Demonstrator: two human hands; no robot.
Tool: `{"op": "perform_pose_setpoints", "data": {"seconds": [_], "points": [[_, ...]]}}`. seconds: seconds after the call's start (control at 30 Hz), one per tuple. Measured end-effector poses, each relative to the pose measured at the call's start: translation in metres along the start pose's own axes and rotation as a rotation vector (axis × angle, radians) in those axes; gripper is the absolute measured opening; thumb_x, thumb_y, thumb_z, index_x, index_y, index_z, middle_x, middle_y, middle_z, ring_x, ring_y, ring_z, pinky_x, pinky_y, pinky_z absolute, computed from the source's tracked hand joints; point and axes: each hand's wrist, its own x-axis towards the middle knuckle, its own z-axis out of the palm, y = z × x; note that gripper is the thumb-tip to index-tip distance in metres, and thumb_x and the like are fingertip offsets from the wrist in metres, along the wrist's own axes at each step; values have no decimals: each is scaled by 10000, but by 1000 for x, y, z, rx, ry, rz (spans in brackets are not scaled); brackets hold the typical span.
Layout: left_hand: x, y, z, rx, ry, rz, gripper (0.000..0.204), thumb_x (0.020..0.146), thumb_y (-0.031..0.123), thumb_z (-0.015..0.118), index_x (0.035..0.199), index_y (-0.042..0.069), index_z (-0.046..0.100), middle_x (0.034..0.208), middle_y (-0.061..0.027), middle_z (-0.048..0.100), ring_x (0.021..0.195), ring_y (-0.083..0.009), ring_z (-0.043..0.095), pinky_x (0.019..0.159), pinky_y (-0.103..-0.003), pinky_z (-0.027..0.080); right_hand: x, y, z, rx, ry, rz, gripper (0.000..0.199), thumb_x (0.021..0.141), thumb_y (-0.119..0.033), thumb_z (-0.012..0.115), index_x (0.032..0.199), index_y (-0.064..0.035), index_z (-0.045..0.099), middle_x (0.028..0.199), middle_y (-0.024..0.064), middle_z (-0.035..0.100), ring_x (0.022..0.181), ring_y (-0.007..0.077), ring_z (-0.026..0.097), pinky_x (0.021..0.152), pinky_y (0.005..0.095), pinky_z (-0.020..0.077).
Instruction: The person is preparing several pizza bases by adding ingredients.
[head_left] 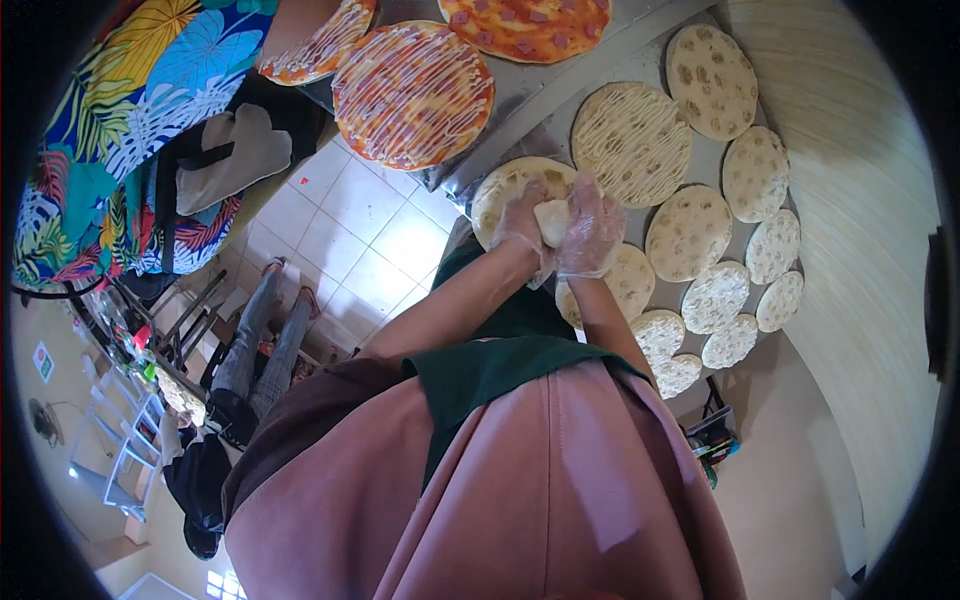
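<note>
Both our hands, in clear plastic gloves (603, 245), close on a white bundle (551, 222), perhaps a soft bag: the left hand (520, 218) curls round it from 9 o'clock, the right hand (590, 225) presses from 3. It sits above a round flatbread (497, 190), and we cannot see its lower end. That flatbread lies near the edge of the metal table (545, 132), so a nudge from our left wrist could push it toward the tiled floor (335, 225) at 9 o'clock. A hard, uneven squeeze may burst the bundle or spill a blob. Slack, slippery gloves could lose grip, and a drifting right hand might smear the striped flatbread (632, 145) at 2 o'clock.
</note>
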Motion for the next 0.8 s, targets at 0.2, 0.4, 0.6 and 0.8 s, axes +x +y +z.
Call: {"op": "perform_pose_setpoints", "data": {"seconds": [0.2, 0.4, 0.6, 0.8], "points": [[-63, 4, -18, -141, 166, -40, 278, 863, 330, 516, 940, 67, 565, 763, -109, 596, 644, -224, 597, 604, -346, 499, -46, -13, 3, -29, -217, 67, 350, 832, -139, 524, 1170, -49, 531, 894, 145, 571, 860, 319, 513, 736, 435, 385], [29, -18, -13, 137, -1, 53, 283, 876, 321, 497, 992, 69, 553, 867, -100, 598, 720, -227, 605, 636, -363, 510, 3, 16, -8, 19, -178, 193, 326, 854, -178, 507, 1157, -60, 535, 881, 150, 560, 864, 323, 513, 745, 460, 390], [-55, -4, -36, -132, 112, -94, 304, 852, 336, 527, 1015, 81, 545, 893, -93, 617, 728, -266, 619, 658, -394, 513, -36, -22, -2, 247, -103, 342, 346, 844, -250, 530, 1122, -46, 559, 852, 177, 575, 749, 352, 532, 678, 437, 418], [31, -29, -16, 7, 40, -37, 305, 817, 256, 562, 1044, 56, 525, 948, -156, 588, 806, -318, 595, 711, -388, 483, -19, 21, 0, -119, 17, 31, 307, 827, -213, 565, 1076, -34, 575, 846, 190, 572, 736, 374, 534, 645, 449, 423]]}}
